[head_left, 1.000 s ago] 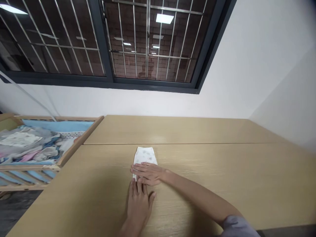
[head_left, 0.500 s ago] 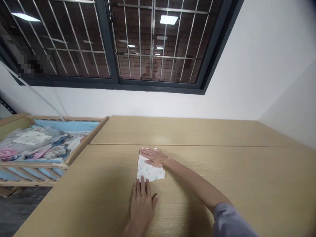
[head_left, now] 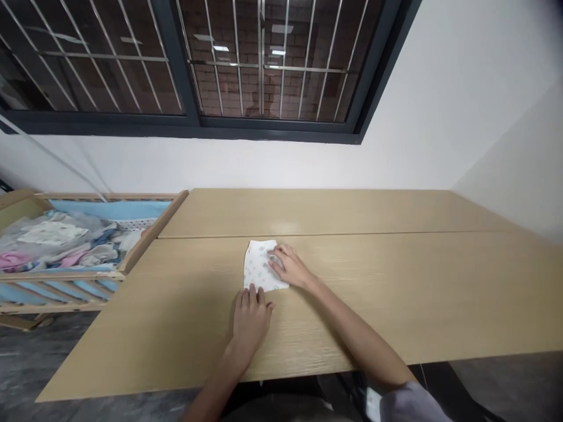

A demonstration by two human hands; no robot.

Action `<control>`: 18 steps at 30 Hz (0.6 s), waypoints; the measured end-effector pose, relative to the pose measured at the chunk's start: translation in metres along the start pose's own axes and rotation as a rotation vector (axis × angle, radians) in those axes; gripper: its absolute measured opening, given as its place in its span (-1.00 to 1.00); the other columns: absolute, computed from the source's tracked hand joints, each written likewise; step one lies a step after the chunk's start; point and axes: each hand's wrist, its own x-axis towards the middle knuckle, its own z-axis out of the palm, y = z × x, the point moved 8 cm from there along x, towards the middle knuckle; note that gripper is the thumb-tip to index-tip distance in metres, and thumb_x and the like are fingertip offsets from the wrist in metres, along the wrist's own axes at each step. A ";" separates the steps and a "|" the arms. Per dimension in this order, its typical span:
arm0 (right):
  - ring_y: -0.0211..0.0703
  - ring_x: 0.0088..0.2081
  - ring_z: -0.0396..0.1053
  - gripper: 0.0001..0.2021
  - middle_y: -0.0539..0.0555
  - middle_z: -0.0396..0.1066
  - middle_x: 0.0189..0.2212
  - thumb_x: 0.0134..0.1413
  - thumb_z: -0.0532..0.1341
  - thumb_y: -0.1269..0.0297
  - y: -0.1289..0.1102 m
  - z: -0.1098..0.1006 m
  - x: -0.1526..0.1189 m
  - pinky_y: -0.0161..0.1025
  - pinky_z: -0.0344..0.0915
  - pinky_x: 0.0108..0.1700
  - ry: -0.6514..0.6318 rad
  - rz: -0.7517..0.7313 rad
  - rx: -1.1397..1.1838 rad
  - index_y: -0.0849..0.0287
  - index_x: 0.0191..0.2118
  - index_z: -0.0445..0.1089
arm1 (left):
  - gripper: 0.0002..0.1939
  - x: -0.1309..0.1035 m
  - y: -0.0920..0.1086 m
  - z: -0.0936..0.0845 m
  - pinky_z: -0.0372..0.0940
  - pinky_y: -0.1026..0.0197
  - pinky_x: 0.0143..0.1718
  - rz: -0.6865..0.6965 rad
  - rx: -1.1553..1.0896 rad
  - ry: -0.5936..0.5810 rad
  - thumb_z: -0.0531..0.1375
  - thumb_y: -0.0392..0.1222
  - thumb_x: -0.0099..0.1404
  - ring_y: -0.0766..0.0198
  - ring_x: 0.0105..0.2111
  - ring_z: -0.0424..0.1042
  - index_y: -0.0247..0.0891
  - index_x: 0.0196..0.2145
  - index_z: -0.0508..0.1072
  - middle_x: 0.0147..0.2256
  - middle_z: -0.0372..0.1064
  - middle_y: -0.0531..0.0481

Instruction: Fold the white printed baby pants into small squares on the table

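A small folded white cloth [head_left: 257,266] with a faint print lies flat on the wooden table, near the seam between two boards. My left hand [head_left: 253,316] rests palm down at its near edge, fingers stretched out and fingertips touching the cloth. Over the cloth's right side is my right hand [head_left: 291,268], its fingers bent and the thumb a little apart from the index finger. Some of the print shows between those two fingertips. The right hand hides the cloth's right edge in part.
The pale wooden table [head_left: 373,281] reaches back to a white wall below a barred window [head_left: 268,76]. To the left stands a wooden crib [head_left: 176,205] with blue lining, holding clothes and clear plastic bags [head_left: 53,231]. Dark floor [head_left: 35,357] shows below.
My right hand has drawn back from lying flat across the cloth to its right side, and its fingers have bent. My left hand stays at the near edge. The view has tilted down.
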 end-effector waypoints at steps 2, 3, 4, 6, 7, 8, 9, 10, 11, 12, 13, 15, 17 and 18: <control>0.01 0.10 0.36 -0.66 0.20 0.45 0.03 0.41 0.09 0.09 -0.007 0.000 -0.028 0.02 0.20 0.19 -0.013 0.014 0.021 0.13 0.10 0.44 | -0.63 0.003 -0.008 -0.001 0.35 -0.12 0.07 0.027 -0.057 -0.012 0.07 -0.17 0.45 -0.11 0.04 0.48 -0.37 0.10 0.48 0.14 0.41 -0.40; 0.01 0.08 0.37 -0.68 0.18 0.47 0.00 0.38 0.13 0.09 -0.009 0.003 -0.040 0.01 0.20 0.18 -0.030 0.011 0.027 0.12 0.08 0.45 | -0.65 0.005 -0.013 -0.001 0.36 -0.11 0.06 0.038 -0.108 -0.021 0.05 -0.21 0.46 -0.09 0.03 0.48 -0.34 0.07 0.50 0.12 0.43 -0.36; 0.01 0.08 0.37 -0.68 0.17 0.48 -0.01 0.35 0.18 0.09 -0.010 0.006 -0.050 0.01 0.20 0.18 -0.048 0.006 0.029 0.12 0.08 0.46 | -0.67 0.007 -0.020 0.001 0.35 -0.10 0.07 0.048 -0.166 -0.031 0.04 -0.23 0.46 -0.06 0.03 0.48 -0.31 0.04 0.51 0.10 0.45 -0.32; 0.03 0.10 0.36 -0.68 0.17 0.47 0.01 0.31 0.23 0.13 -0.007 0.014 -0.063 0.01 0.19 0.18 -0.060 0.004 0.024 0.12 0.09 0.47 | -0.69 0.012 -0.033 0.005 0.33 -0.06 0.10 0.062 -0.272 -0.052 0.03 -0.26 0.46 0.00 0.04 0.47 -0.27 0.01 0.52 0.06 0.50 -0.25; 0.03 0.10 0.35 -0.70 0.18 0.46 0.01 0.31 0.24 0.17 -0.004 0.018 -0.067 0.01 0.19 0.18 -0.055 0.005 0.025 0.12 0.08 0.48 | -0.69 0.014 -0.040 0.008 0.33 -0.04 0.11 0.064 -0.307 -0.061 0.03 -0.27 0.45 0.03 0.03 0.48 -0.25 0.00 0.52 0.04 0.51 -0.22; 0.02 0.09 0.36 -0.72 0.18 0.46 0.00 0.31 0.24 0.21 -0.001 0.022 -0.068 0.00 0.20 0.17 -0.045 0.006 0.032 0.11 0.08 0.49 | -0.70 0.016 -0.047 0.011 0.33 -0.02 0.11 0.064 -0.328 -0.068 0.03 -0.27 0.45 0.05 0.02 0.48 -0.24 -0.01 0.52 0.02 0.53 -0.19; 0.00 0.08 0.37 -0.74 0.17 0.47 -0.01 0.31 0.23 0.24 0.003 0.025 -0.068 -0.01 0.22 0.15 -0.031 0.006 0.045 0.11 0.07 0.50 | -0.70 0.019 -0.053 0.014 0.34 0.00 0.11 0.063 -0.338 -0.074 0.03 -0.28 0.45 0.08 0.01 0.49 -0.23 -0.01 0.52 0.00 0.54 -0.17; 0.00 0.06 0.37 -0.75 0.17 0.47 -0.03 0.32 0.22 0.26 0.007 0.027 -0.067 -0.03 0.24 0.14 -0.015 0.006 0.059 0.10 0.05 0.51 | -0.70 0.021 -0.057 0.016 0.34 0.01 0.12 0.063 -0.343 -0.077 0.03 -0.27 0.45 0.10 0.01 0.49 -0.22 -0.01 0.52 0.00 0.54 -0.15; -0.01 0.04 0.38 -0.76 0.17 0.47 -0.04 0.33 0.21 0.27 0.010 0.029 -0.065 -0.03 0.25 0.12 -0.003 0.003 0.071 0.10 0.04 0.52 | -0.70 0.023 -0.061 0.018 0.33 0.01 0.13 0.063 -0.351 -0.077 0.04 -0.26 0.45 0.11 0.02 0.48 -0.21 -0.01 0.52 0.01 0.54 -0.13; -0.01 0.03 0.39 -0.76 0.17 0.48 -0.05 0.33 0.21 0.27 0.012 0.031 -0.064 -0.04 0.26 0.11 0.008 -0.001 0.079 0.10 0.03 0.52 | -0.70 0.025 -0.064 0.020 0.32 0.01 0.14 0.063 -0.361 -0.076 0.04 -0.25 0.44 0.12 0.04 0.47 -0.20 -0.01 0.52 0.01 0.54 -0.11; -0.01 0.02 0.39 -0.77 0.17 0.48 -0.07 0.34 0.20 0.28 0.014 0.032 -0.063 -0.04 0.27 0.11 0.016 -0.005 0.083 0.10 0.02 0.53 | -0.71 0.027 -0.066 0.021 0.32 0.00 0.15 0.064 -0.370 -0.076 0.04 -0.24 0.44 0.12 0.04 0.46 -0.19 -0.02 0.52 0.01 0.54 -0.10; 0.00 0.01 0.39 -0.77 0.17 0.48 -0.09 0.35 0.18 0.28 0.015 0.032 -0.062 -0.04 0.28 0.10 0.029 -0.016 0.089 0.11 0.01 0.53 | -0.72 0.030 -0.067 0.022 0.34 0.01 0.12 0.072 -0.387 -0.076 0.04 -0.23 0.44 0.12 0.00 0.47 -0.19 -0.06 0.54 -0.03 0.55 -0.09; -0.01 0.00 0.38 -0.77 0.17 0.48 -0.09 0.33 0.18 0.31 0.015 0.030 -0.064 -0.03 0.29 0.10 0.044 -0.023 0.115 0.11 0.02 0.52 | -0.72 0.031 -0.065 0.021 0.36 0.03 0.08 0.089 -0.403 -0.078 0.04 -0.23 0.44 0.13 -0.04 0.49 -0.19 -0.09 0.55 -0.08 0.57 -0.07; -0.01 0.00 0.38 -0.76 0.16 0.47 -0.08 0.30 0.19 0.33 0.015 0.029 -0.066 -0.03 0.30 0.10 0.051 -0.029 0.139 0.11 0.03 0.51 | -0.71 0.031 -0.064 0.020 0.36 0.05 0.07 0.097 -0.410 -0.077 0.03 -0.24 0.44 0.14 -0.04 0.49 -0.18 -0.10 0.55 -0.10 0.57 -0.06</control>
